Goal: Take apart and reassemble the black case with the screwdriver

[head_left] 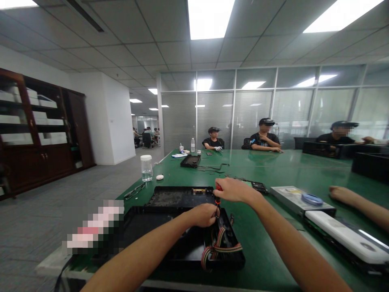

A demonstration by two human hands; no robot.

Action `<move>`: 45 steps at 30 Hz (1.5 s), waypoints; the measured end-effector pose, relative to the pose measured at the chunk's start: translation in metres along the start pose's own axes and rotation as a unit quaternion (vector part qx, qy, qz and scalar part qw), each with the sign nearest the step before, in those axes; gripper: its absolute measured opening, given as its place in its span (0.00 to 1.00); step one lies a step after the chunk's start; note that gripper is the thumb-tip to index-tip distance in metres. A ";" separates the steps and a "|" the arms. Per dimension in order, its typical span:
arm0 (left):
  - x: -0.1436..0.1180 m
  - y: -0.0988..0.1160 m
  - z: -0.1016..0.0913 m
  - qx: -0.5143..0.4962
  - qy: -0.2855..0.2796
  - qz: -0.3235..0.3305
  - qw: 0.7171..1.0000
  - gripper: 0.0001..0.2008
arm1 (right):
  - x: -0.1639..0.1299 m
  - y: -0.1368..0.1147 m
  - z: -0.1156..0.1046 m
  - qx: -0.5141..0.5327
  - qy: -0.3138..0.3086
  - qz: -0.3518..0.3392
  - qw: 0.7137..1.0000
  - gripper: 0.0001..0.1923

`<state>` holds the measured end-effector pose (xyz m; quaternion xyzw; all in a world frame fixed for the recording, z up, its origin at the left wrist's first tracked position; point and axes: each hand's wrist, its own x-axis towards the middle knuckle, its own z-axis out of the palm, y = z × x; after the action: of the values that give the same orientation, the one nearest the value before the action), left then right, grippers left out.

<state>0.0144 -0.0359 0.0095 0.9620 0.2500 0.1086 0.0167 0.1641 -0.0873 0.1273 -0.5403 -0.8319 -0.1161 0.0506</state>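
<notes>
Over an open black plastic casing, my right hand grips a screwdriver with a red and black handle, its shaft pointing down. Right beside the shaft, my left hand is closed near the casing's back right part; whatever its fingers pinch is hidden. Striped multicolour ribbon cable loops out of the casing's right side. Behind it lies a second black casing part with a small brass-coloured strip on its far edge.
A clear jar, a white oval object and glasses stand or lie left. To the right are a grey metal box with a blue roll, a long white unit, and another person's arm. Several people sit across the green table.
</notes>
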 end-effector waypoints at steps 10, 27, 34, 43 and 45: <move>0.000 0.001 0.000 -0.003 -0.008 -0.005 1.000 0.09 | 0.000 -0.003 -0.002 -0.025 0.008 0.023 0.999 0.27; 0.000 0.000 -0.001 -0.005 -0.003 0.003 1.000 0.09 | -0.001 -0.002 0.001 -0.019 0.019 0.021 0.999 0.26; 0.001 0.001 -0.001 0.001 0.003 0.014 1.000 0.09 | 0.000 -0.003 -0.003 -0.045 0.030 0.039 0.998 0.27; 0.001 0.000 0.001 0.003 -0.003 0.005 1.000 0.08 | 0.000 0.003 -0.002 -0.037 0.009 0.067 0.997 0.23; 0.000 0.000 0.001 -0.001 -0.001 0.003 1.000 0.09 | 0.000 0.002 -0.002 -0.033 0.008 0.069 0.997 0.25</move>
<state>0.0151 -0.0361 0.0091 0.9628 0.2470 0.1081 0.0175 0.1661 -0.0871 0.1297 -0.5969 -0.7878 -0.1445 0.0474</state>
